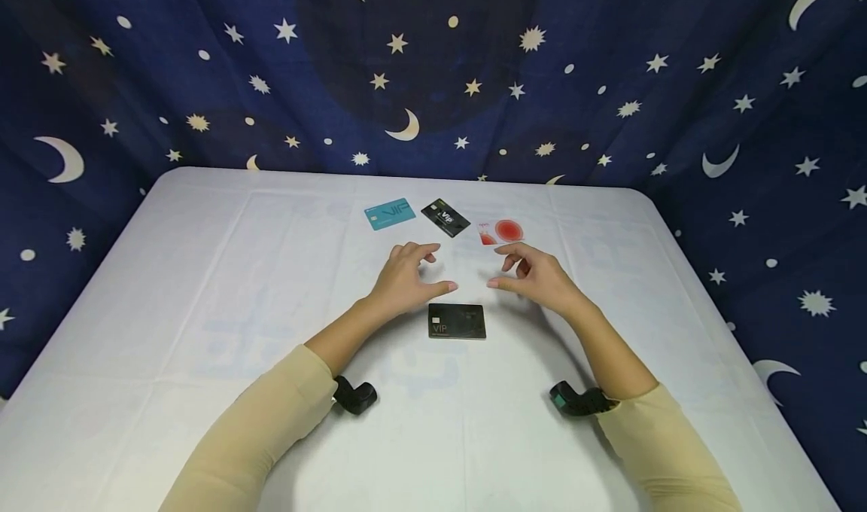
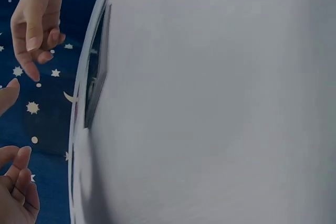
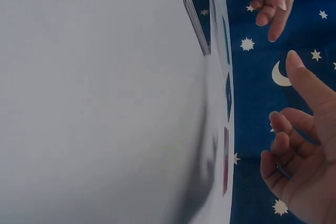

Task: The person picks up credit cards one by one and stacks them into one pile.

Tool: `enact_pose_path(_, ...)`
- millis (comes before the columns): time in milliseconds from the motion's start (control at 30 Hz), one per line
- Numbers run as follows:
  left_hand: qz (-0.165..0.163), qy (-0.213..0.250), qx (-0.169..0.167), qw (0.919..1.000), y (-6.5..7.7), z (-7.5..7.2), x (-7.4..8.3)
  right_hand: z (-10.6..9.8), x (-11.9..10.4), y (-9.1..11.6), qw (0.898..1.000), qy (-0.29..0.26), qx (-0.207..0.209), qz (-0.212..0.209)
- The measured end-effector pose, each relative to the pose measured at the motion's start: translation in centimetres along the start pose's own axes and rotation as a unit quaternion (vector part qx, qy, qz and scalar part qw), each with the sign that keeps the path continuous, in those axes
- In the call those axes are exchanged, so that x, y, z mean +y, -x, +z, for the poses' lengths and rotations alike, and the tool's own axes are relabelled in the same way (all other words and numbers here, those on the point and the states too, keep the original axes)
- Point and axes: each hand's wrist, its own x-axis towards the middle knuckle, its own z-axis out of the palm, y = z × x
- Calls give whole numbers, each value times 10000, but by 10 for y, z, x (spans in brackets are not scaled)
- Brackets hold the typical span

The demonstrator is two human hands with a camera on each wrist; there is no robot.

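Near the table's middle lies a stack of cards (image 1: pixel 457 321), its top one black with VIP lettering; the layered edges of the stack (image 3: pixel 198 17) show in the right wrist view. My left hand (image 1: pixel 406 278) hovers just behind it to the left, thumb and fingers apart. Facing it from the right, my right hand (image 1: pixel 538 277) is held the same way, fingers loosely bent and nothing between them. A gap separates the two thumbs. Beyond the hands lie a teal VIP card (image 1: pixel 389 214), a black Vip card (image 1: pixel 445 217) and a white card with red circles (image 1: pixel 504 231).
A white cloth covers the table (image 1: pixel 203 361). Behind and beside it hangs a dark blue curtain (image 1: pixel 433 53) with stars and moons. Black wrist devices (image 1: pixel 355 397) stick out at both sleeve cuffs.
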Motion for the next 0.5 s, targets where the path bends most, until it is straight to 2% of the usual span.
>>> enact_pose_path(267, 58, -342, -15, 9994, -23, -14, 9, -16, 7, -10, 9975, 663, 238, -63)
enact_pose_path(500, 134, -815, -145, 9965, -40, -13, 21, -27, 17, -21, 9954, 904, 295, 78)
